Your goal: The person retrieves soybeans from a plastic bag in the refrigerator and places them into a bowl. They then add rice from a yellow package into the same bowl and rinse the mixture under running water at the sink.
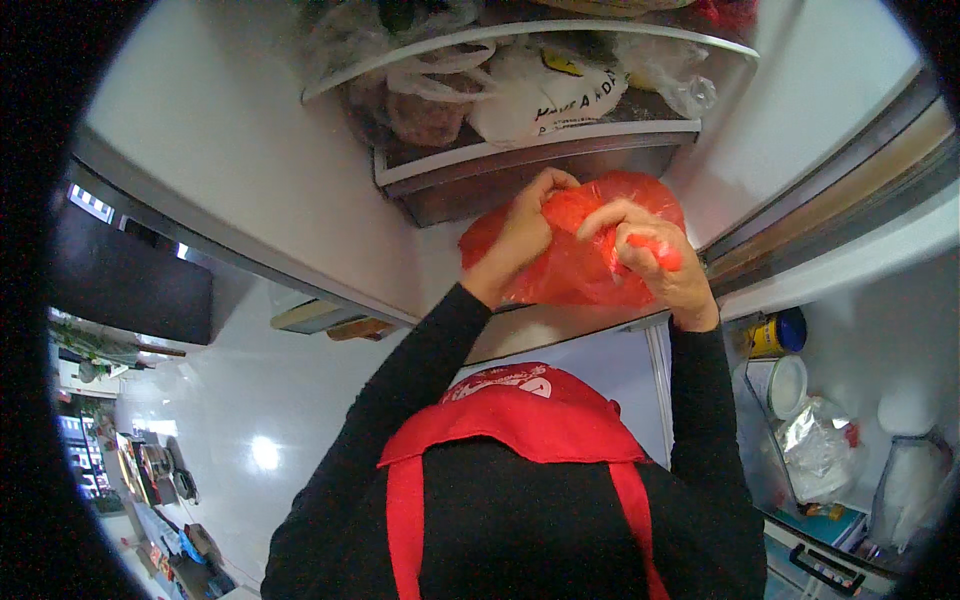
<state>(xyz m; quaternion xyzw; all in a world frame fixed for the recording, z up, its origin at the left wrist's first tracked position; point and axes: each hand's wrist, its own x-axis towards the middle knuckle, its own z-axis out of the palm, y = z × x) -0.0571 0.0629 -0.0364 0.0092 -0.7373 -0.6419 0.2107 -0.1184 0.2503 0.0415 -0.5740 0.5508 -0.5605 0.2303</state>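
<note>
A red translucent plastic bag point(555, 262) sits low inside an open refrigerator, before the front of a drawer point(517, 180). My right hand point(652, 251) grips the gathered neck of the bag, and a twisted end of it pokes out of the fist. Bent fingers of my left hand point(536, 217) pinch the bag's upper part, left of the right hand. What the bag holds cannot be made out through the plastic.
Above, a shelf point(540, 135) carries a white plastic bag point(547, 97) with printing and other bagged food. The open door point(900, 300) on the right holds a yellow jar with a blue lid point(780, 332), a white-lidded tub point(787, 386) and a clear bag point(817, 450). Shiny floor point(262, 420) lies left.
</note>
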